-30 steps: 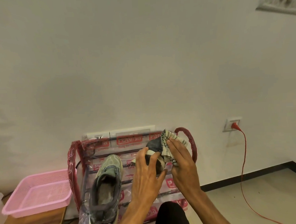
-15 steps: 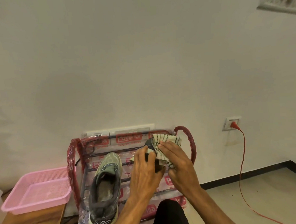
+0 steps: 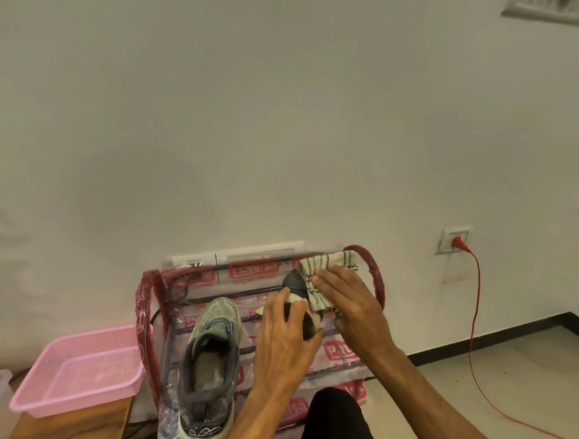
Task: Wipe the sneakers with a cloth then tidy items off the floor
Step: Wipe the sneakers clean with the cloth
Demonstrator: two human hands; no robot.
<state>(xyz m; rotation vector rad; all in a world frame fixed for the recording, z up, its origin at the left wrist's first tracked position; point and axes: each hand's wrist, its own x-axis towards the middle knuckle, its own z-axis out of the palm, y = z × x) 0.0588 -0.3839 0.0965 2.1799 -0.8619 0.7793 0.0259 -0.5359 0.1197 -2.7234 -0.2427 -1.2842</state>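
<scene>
A grey-green sneaker (image 3: 208, 361) rests on the plastic-wrapped shoe rack (image 3: 145, 314), toe toward the wall. Above the rack's right half, my left hand (image 3: 284, 340) grips a second, dark sneaker (image 3: 294, 281), most of it hidden under my fingers. My right hand (image 3: 349, 303) presses a cream cloth with black stitching (image 3: 327, 267) against that sneaker's toe and side.
A pink mesh basket (image 3: 78, 368) sits on a wooden surface (image 3: 58, 436) left of the rack. A red cable (image 3: 474, 310) hangs from a wall socket (image 3: 453, 239) down across the tiled floor at right. My dark-clothed knee (image 3: 335, 418) is below the rack.
My right hand has slid the cloth across the dark sneaker's toe, spreading it flatter and further toward the wall. My left hand keeps holding the sneaker.
</scene>
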